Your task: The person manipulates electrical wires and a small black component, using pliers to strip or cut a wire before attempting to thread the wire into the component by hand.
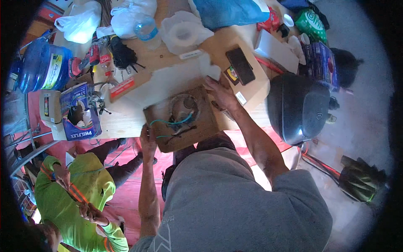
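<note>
Over the bench [126, 124], left hand [147, 140] grips cardboard panel's [201, 126] near edge, right hand [222, 95] clasps its far corner; wires [174, 122] still loose, unconnected.

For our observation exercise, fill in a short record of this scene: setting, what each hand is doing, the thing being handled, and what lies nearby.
Setting: cluttered wooden table, seen from above
Left hand: grips the near left edge of the cardboard box
Right hand: holds the box's far right corner
Box contents: round fitting with green wires
Nearby: black case, dark phone, blue water jug, plastic bottle
Others: a person in a yellow-green vest, lower left
</note>
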`<move>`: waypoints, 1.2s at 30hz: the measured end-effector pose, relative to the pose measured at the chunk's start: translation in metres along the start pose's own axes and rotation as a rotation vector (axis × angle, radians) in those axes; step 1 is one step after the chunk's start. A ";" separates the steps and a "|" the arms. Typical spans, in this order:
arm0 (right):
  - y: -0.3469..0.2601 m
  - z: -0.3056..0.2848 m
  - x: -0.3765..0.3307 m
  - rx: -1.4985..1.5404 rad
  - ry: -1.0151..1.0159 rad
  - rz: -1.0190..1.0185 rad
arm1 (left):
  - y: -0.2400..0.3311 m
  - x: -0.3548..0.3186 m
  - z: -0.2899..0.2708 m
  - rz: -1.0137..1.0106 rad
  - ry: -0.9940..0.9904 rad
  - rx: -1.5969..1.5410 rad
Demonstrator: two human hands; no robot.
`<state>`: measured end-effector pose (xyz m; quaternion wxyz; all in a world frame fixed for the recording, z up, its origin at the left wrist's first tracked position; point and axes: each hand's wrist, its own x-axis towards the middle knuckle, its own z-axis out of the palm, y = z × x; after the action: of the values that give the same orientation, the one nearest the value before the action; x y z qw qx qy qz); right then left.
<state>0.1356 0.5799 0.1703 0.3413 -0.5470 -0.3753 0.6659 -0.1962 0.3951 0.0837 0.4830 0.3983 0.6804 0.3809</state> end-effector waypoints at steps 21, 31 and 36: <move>0.049 -0.121 -0.055 -0.367 0.100 -0.388 | -0.052 0.058 -0.084 0.290 0.174 0.318; 0.058 -0.160 -0.078 -0.458 0.265 -0.441 | -0.076 0.037 -0.109 0.619 0.177 0.996; 0.059 -0.164 -0.063 -0.401 0.118 -0.540 | -0.138 -0.027 -0.070 0.377 0.688 0.444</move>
<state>0.3056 0.5170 0.1287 0.4123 -0.5216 -0.6096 0.4316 -0.2814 0.3070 -0.0145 0.0536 0.4594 0.7822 0.4175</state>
